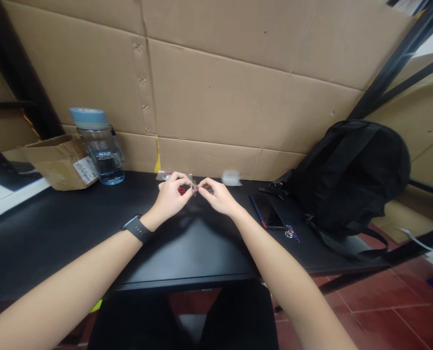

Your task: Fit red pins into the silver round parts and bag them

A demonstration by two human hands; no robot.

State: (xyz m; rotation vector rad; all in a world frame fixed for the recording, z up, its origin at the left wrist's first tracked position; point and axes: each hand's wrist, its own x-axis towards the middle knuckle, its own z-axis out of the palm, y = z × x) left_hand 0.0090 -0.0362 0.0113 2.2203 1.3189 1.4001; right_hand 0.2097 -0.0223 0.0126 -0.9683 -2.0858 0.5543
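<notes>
Above the black table (158, 265), my left hand (173, 197) and my right hand (218, 195) meet, thumb and forefinger of each pinched together. Between the fingertips is a small greyish piece (194, 186) with a bit of red at its right side, too small and blurred to name. Red bits (182, 191) show under the left fingers; whether they belong to that piece I cannot tell. Behind my left hand lies a clear plastic packet (163, 175), partly hidden by the fingers. A whitish translucent packet (231, 177) lies beyond my right hand.
At the left stand a water bottle (101, 153) with a blue lid and an open cardboard box (61, 165). On the right are a phone (269, 212), a keyring (290, 234) and a black backpack (351, 180). A cardboard wall (219, 97) closes off the back.
</notes>
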